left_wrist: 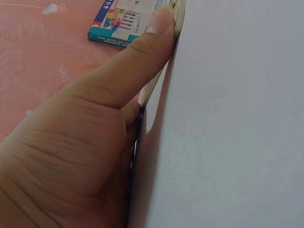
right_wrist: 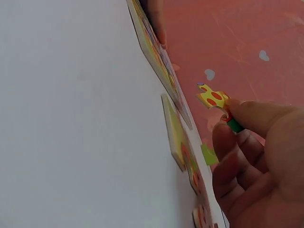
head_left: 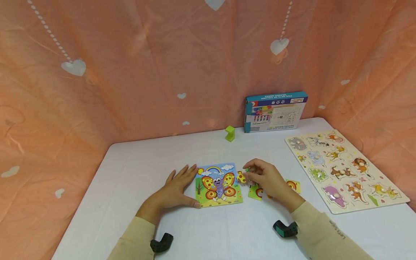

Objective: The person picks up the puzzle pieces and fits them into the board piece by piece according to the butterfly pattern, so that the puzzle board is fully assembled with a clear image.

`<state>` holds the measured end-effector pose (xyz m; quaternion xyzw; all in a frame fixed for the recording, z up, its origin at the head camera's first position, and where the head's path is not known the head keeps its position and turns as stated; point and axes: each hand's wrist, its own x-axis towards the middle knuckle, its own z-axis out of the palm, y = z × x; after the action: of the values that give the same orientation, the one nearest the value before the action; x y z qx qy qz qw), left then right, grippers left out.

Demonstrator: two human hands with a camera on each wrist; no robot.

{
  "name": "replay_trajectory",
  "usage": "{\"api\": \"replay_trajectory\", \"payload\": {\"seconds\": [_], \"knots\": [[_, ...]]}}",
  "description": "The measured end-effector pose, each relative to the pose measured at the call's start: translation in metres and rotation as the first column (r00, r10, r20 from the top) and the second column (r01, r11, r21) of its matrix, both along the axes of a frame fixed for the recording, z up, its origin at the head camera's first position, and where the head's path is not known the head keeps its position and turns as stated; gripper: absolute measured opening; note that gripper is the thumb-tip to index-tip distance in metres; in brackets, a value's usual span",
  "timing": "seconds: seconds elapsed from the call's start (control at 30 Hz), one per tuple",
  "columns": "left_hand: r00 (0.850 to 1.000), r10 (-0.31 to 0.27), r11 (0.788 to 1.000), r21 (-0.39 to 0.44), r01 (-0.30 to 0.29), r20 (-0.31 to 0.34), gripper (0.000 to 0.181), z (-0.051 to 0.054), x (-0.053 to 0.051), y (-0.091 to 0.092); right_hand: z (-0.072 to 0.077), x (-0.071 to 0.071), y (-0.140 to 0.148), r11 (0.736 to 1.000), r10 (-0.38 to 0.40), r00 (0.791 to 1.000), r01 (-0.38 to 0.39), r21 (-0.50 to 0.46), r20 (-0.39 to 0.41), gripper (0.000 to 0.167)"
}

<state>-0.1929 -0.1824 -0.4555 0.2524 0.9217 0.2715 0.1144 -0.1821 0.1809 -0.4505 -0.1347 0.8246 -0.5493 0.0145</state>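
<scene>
A square butterfly picture puzzle (head_left: 208, 202) lies on the white table. My left hand (head_left: 175, 189) rests along its left side with fingers spread straight, the thumb touching the lower left corner. In the left wrist view the thumb (left_wrist: 137, 47) lies against the edge. Just right of the puzzle, my right hand (head_left: 264, 178) pinches a yellow, red-spotted puzzle piece (right_wrist: 214, 98) between thumb and fingers, held above the table. Below that hand lie loose puzzle pieces, one green and orange (head_left: 255, 192) and another (head_left: 295, 185) partly beside the wrist; others are hidden by the hand.
At the right stands out a wooden animal peg board (head_left: 354, 184), lying flat. A teal-edged box (head_left: 276, 113) stands upright at the back, with a small green block (head_left: 230, 133) to its left. An orange curtain (head_left: 156, 83) with hearts borders the table.
</scene>
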Motion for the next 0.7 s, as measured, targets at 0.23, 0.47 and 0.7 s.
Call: {"api": "replay_trajectory", "payload": {"seconds": [0.23,0.47,0.7], "knots": [[1.0,-0.002,1.0,0.005,0.002,-0.005,0.129,0.001,0.001,0.0,-0.001,0.003,-0.008,0.999,0.037,0.996,-0.033,-0.042,0.083,0.027],[1.0,0.01,1.0,-0.013,-0.01,0.002,0.128,0.001,0.001,0.001,-0.006,0.003,-0.018,0.986,0.089,0.993,-0.076,-0.152,0.078,0.031],[1.0,0.007,0.999,-0.034,-0.006,0.021,0.128,0.002,0.0,0.001,-0.004,0.007,-0.026,0.985,0.049,0.99,-0.026,-0.17,0.131,0.026]]}}
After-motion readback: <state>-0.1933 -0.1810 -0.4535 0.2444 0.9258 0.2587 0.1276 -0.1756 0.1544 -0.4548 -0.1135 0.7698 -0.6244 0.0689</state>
